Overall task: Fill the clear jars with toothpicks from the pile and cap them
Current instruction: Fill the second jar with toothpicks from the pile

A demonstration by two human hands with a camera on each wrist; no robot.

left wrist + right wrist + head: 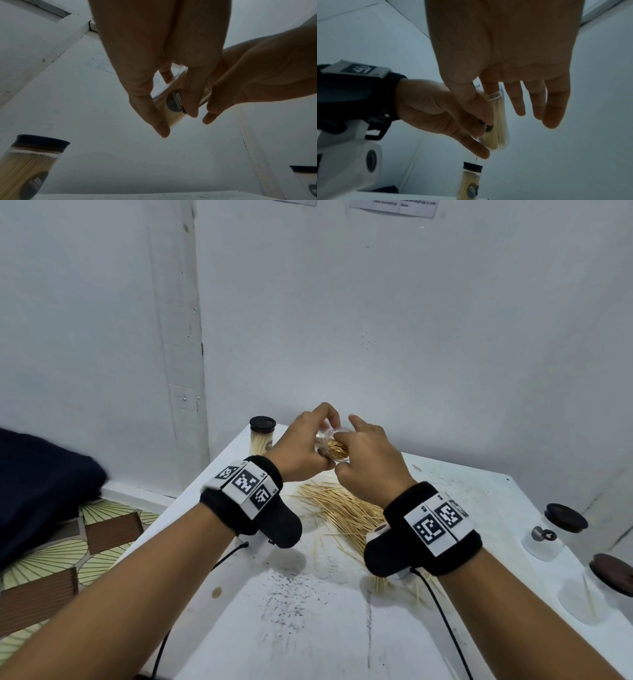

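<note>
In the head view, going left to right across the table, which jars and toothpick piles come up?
Capped full jar → open jar held in both hands → loose toothpick pile → two capped, nearly empty jars at the right edge.

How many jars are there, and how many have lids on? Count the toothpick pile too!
Jars with dark lids on: 3, one full at the back, two on the right, one nearer the wall, one nearer the person.
Open jars with no lid: 1, held in the left hand.
Toothpick piles: 1.
Total: 5.
</note>
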